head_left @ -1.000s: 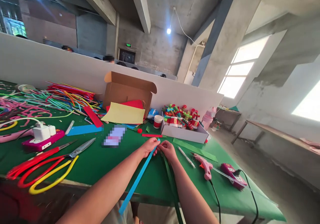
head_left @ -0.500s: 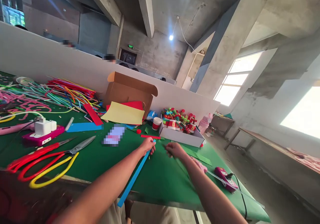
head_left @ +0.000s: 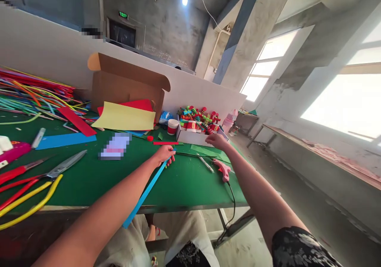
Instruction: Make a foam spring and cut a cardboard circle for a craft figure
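My left hand (head_left: 163, 155) is pinched on the top end of a long blue paper strip (head_left: 145, 194) that slants down past the near edge of the green table (head_left: 89, 179). My right hand (head_left: 217, 140) reaches out to the front wall of a white box (head_left: 193, 137) filled with small red and green crafted figures (head_left: 199, 120); its fingers curl at the box edge and I cannot see anything in them. A green paper strip (head_left: 205, 151) lies on the table below that hand.
A pink glue gun (head_left: 222, 169) with a black cord lies at the table's right edge, with a white pen (head_left: 206, 165) beside it. Scissors (head_left: 44, 175) sit at left. An open cardboard box (head_left: 125, 85) holds yellow and red sheets. Pipe cleaners (head_left: 32, 94) are piled far left.
My right hand let go of the strip ends and moved away right and forward to the white box. The left hand kept hold of the blue strip. The view swung right.
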The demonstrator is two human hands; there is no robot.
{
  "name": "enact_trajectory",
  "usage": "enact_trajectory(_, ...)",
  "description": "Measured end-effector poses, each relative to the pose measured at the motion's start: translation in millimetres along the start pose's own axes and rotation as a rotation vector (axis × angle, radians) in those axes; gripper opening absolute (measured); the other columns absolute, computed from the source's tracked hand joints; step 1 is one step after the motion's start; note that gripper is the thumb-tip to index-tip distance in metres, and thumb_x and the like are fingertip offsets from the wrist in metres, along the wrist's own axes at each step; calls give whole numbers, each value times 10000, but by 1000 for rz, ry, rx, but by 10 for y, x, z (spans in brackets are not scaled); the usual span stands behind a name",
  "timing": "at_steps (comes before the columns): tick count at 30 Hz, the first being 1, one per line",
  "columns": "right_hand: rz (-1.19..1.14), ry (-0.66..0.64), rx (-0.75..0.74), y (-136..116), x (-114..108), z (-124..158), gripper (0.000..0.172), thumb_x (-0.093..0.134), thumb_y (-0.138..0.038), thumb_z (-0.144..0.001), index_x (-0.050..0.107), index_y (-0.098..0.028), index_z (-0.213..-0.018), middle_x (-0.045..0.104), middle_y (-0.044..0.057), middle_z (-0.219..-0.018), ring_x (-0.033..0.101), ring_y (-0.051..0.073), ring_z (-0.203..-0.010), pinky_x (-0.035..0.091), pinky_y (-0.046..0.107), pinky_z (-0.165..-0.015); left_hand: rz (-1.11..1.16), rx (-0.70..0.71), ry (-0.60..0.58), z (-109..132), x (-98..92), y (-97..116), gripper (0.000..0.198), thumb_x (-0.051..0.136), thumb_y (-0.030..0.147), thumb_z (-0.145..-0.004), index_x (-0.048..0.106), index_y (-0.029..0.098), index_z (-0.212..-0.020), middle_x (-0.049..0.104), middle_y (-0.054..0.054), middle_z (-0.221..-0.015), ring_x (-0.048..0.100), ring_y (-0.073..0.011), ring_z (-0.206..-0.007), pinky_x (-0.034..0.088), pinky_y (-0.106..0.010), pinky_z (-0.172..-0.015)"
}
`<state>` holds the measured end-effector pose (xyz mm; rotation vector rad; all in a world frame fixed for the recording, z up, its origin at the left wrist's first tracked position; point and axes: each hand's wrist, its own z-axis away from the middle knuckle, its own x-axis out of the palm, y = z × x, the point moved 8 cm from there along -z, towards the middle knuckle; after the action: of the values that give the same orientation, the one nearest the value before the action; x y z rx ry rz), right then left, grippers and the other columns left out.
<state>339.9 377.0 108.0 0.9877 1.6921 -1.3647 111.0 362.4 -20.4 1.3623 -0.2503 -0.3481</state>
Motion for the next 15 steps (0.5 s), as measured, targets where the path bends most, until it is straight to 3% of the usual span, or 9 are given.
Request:
enact_trajectory(3, 61, -89, 152, 445, -218, 404, 204, 673, -204, -727, 620, -177, -532, 574, -4, -485, 512, 131, -508, 392, 263, -570, -8, 5, -170, 47, 145, 16, 179, 504, 185, -901, 480, 174, -725, 631, 0, -522, 502, -87, -350, 381, -171, -354)
enact_trajectory(5, 94, -122, 311, 719, -247, 711, 196, 661, -287, -759, 630, -176, -599, 605, 4, -529, 541, 139, -526, 393, 256, -556, -11, 1, -249, 73, 218, 14, 161, 517, 209, -899, 488, 169, -745, 650, -10, -548, 530, -95, -375, 403, -178, -369)
enact_trajectory(7, 191, -99, 363, 830, -225, 941, 188, 679, -365, -750, 659, -182, -713, 659, 18, -642, 579, 152, -615, 392, 241, -565, -18, -7, -255, 77, 232, 5, 146, 523, 208, -894, 469, 175, -762, 653, -5, -548, 544, -101, -388, 417, -183, -381)
enact_trajectory(9, 264, -110, 360, 819, -121, 1063, 280, 661, -468, -756, 664, -187, -746, 689, 28, -751, 595, 164, -691, 386, 234, -567, -24, -11, -228, 68, 216, -3, 145, 505, 198, -901, 440, 185, -772, 649, 3, -539, 546, -104, -390, 423, -187, -388)
enact_trajectory(12, 349, -174, 361, 697, 41, 1108, 430, 562, -598, -806, 661, -186, -734, 687, 49, -760, 606, 186, -717, 389, 249, -586, -32, -2, -220, 61, 208, -7, 151, 512, 215, -899, 419, 194, -782, 643, 13, -533, 544, -107, -387, 426, -194, -393)
enact_trajectory(15, 488, 47, 323, 488, -108, 1141, 378, 588, -539, -819, 666, -174, -877, 691, 100, -947, 627, 217, -842, 394, 257, -631, -40, 19, -233, 55, 215, -6, 213, 598, 286, -857, 423, 196, -775, 646, 14, -540, 544, -108, -389, 422, -196, -392)
